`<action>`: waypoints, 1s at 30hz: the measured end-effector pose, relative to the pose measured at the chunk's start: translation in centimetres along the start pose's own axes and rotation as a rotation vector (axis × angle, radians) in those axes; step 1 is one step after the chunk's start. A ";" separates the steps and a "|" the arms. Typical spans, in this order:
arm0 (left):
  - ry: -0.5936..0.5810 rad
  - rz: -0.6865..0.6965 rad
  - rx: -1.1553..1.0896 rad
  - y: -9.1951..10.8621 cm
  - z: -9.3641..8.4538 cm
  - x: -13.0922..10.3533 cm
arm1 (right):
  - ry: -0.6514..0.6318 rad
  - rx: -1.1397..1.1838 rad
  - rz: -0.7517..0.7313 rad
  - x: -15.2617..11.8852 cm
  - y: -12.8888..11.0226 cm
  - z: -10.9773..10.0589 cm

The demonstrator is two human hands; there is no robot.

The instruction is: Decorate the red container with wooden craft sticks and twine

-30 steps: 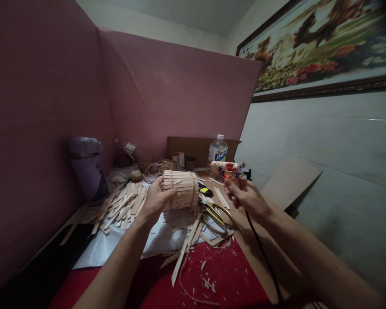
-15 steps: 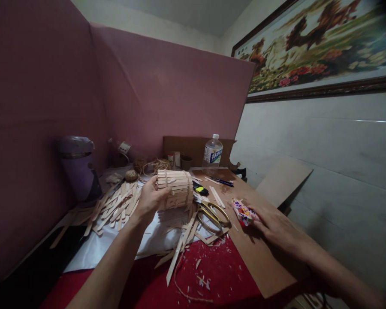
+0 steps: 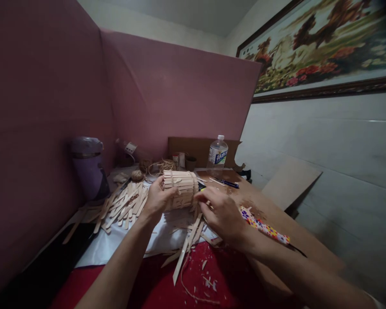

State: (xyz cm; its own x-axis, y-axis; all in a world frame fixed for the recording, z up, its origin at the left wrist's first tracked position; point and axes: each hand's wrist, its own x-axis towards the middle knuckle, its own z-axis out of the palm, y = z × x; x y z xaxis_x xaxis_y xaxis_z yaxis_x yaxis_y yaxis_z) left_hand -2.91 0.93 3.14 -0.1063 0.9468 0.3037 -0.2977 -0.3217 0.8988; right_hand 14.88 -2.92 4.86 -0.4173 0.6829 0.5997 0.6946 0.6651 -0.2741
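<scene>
My left hand (image 3: pixel 159 199) grips a small barrel of wooden craft sticks (image 3: pixel 180 182) at its left end, thumb across the side. The barrel lies on its side, with bands of twine around it near both ends. My right hand (image 3: pixel 223 212) is at the barrel's right end, fingers curled and thumb and fingertips pinched together by the rim. Whatever is between those fingertips is hidden. A flower-patterned tool with a black cord, perhaps a glue gun (image 3: pixel 265 227), lies on the brown board right of my right hand. That hand also covers the gold-handled scissors and most of the black-and-yellow cutter.
Loose craft sticks (image 3: pixel 125 206) are heaped on the left. Cut sticks (image 3: pixel 188 244) and shavings lie on the white sheet and red cloth (image 3: pixel 167 283). Behind stand a purple tumbler (image 3: pixel 90 171), a twine ball (image 3: pixel 137 175) and a plastic bottle (image 3: pixel 218 156). A pen (image 3: pixel 228 183) rests on the board.
My right hand has let go of the flower-patterned tool, which now lies on the board, and has moved left to the barrel's right end. My left hand still holds the barrel.
</scene>
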 end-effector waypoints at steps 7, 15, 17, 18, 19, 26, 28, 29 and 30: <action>-0.024 0.029 -0.030 -0.2 0.0 0.1 | 0.024 -0.176 0.006 3.5 -1.1 4.1; -0.005 0.034 -0.052 -0.5 0.0 0.1 | 0.057 -0.173 0.020 3.2 -0.4 4.8; -0.004 0.031 -0.044 -0.4 0.1 0.0 | 0.062 -0.130 0.025 3.2 -0.4 4.9; -0.006 0.030 -0.043 -0.4 0.1 0.0 | 0.071 -0.101 0.052 3.2 -0.4 4.9; -0.006 0.029 -0.040 -0.3 0.2 0.0 | 0.077 -0.052 0.101 3.3 -0.4 5.0; 0.025 0.022 -0.014 -0.3 0.3 0.0 | -0.042 0.598 0.585 4.3 -0.4 6.4; 0.032 0.027 -0.004 -0.3 0.4 -0.1 | -0.029 0.617 0.612 4.2 -0.7 6.6; 0.039 0.030 0.001 -0.4 0.5 -0.1 | -0.010 0.622 0.627 4.1 -0.8 6.7; 0.048 0.033 0.004 -0.5 0.6 -0.1 | 0.011 0.619 0.639 3.9 -1.0 6.7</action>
State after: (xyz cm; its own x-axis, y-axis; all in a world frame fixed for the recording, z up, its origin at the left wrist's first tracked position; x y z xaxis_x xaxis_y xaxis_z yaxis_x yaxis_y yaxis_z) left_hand -2.22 0.96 2.87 -0.1615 0.9343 0.3178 -0.2897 -0.3527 0.8898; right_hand 8.60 1.13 2.45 -0.0510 0.9786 0.1991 0.3501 0.2043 -0.9142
